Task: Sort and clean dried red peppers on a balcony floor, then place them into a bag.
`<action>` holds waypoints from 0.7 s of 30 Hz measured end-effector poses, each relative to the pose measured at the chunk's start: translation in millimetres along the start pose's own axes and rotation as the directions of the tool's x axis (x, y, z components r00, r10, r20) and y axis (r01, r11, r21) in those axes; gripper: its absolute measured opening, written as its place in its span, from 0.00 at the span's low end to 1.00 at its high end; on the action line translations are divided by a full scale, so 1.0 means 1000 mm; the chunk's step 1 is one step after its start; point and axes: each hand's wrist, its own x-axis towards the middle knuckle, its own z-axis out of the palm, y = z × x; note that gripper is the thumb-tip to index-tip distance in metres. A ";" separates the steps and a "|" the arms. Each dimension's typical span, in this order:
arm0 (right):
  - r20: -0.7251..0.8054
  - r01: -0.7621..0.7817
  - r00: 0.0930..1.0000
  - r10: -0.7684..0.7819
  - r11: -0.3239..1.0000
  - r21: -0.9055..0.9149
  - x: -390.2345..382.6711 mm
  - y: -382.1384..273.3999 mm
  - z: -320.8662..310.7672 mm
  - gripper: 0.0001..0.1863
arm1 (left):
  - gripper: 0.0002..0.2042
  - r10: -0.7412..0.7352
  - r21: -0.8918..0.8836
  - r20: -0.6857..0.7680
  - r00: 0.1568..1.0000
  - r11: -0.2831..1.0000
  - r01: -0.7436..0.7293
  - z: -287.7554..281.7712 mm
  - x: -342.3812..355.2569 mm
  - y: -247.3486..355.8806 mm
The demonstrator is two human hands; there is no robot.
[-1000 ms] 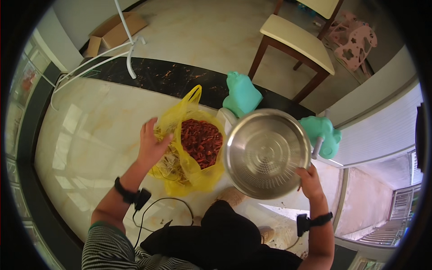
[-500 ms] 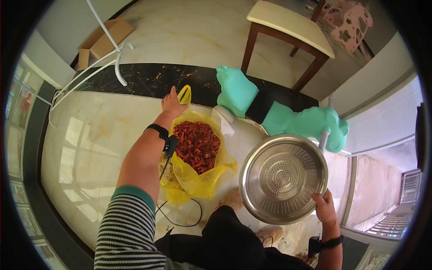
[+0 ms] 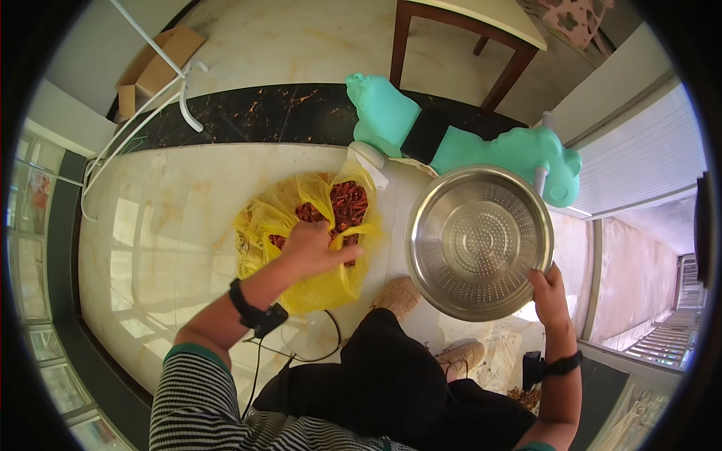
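My left hand (image 3: 316, 248) is closed on the yellow plastic bag (image 3: 316, 293), which lies bunched on the marble-look floor with dried red chilies (image 3: 347, 203) showing inside, partly covered by the plastic. To its right, my right hand (image 3: 547, 288) grips the rim of a steel colander (image 3: 474, 240) with small perforations in its bowl. The colander is held raised beside the bag, tilted toward me, and nothing is visible in it.
A mint-green animal-shaped plastic toy (image 3: 481, 154) lies behind the colander, by a black border strip (image 3: 226, 113). A chair (image 3: 474, 19), cardboard box (image 3: 150, 60) and white metal stand (image 3: 180, 75) are farther back. My shoes (image 3: 395, 293) and a black cable (image 3: 331, 331) are below.
My left hand went forward to the bag's upper handle, then came back toward me, folding plastic over part of the chilies. The colander shifted right and down, then back up.
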 end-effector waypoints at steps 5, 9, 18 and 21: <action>0.049 -0.003 0.999 0.001 0.999 0.040 -0.004 -0.012 -0.005 0.11 | 0.17 -0.131 0.139 0.065 0.989 0.983 0.120 0.048 0.001 -0.027; 0.013 0.115 0.993 -0.115 0.993 -0.007 -0.016 -0.024 -0.010 0.13 | 0.11 -0.424 -0.517 0.076 0.902 0.757 0.400 -0.022 -0.002 -0.033; 0.005 0.046 0.999 -0.047 0.991 0.127 -0.026 -0.026 -0.014 0.12 | 0.06 -0.175 -0.814 -0.375 0.910 0.532 -0.233 -0.216 -0.008 -0.044; 0.006 0.066 0.998 -0.068 0.985 0.158 -0.026 -0.023 -0.018 0.13 | 0.08 -0.089 -0.763 -0.495 0.864 0.521 -0.383 -0.267 -0.010 -0.023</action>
